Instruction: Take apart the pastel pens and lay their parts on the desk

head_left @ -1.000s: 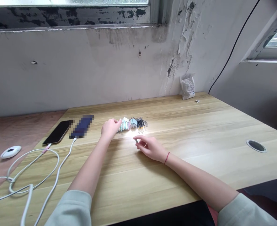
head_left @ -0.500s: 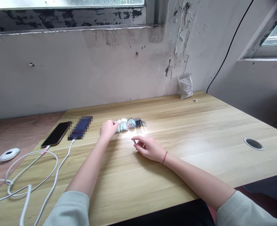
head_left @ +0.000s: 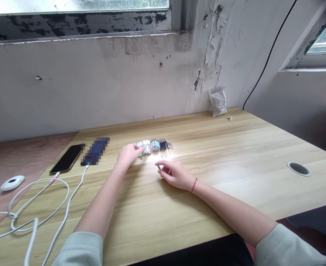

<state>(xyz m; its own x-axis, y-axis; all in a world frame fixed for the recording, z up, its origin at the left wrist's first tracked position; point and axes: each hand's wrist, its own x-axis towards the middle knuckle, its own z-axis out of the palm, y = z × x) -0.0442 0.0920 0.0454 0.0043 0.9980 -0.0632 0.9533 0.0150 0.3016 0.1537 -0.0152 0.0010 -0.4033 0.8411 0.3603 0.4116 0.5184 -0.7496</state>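
My left hand (head_left: 129, 153) is curled at the left end of a row of white and pale green pen-like tubes (head_left: 147, 147). Its thumb lies against the tubes; the other fingertips are mostly hidden, so what they grip is unclear. Right of those tubes lie short pale blue pieces (head_left: 155, 145), then thin black sticks with orange ends (head_left: 163, 147) and small clear or metal parts (head_left: 170, 146). Nearer to me, my right hand (head_left: 176, 174) rests on the table, pinching a small grey piece (head_left: 159, 167) between thumb and forefinger.
Two phones (head_left: 67, 159) lie on the left, plugged into looping white cables (head_left: 65, 214). A white oval device (head_left: 12, 183) sits beyond them. At the back right stand a white packet (head_left: 218, 102) and a small white scrap (head_left: 229, 118). A round cable hole (head_left: 298, 169) is on the right.
My left hand has shifted slightly right, its thumb now reaching over the pale tubes. My right hand stays in place with the small grey piece.
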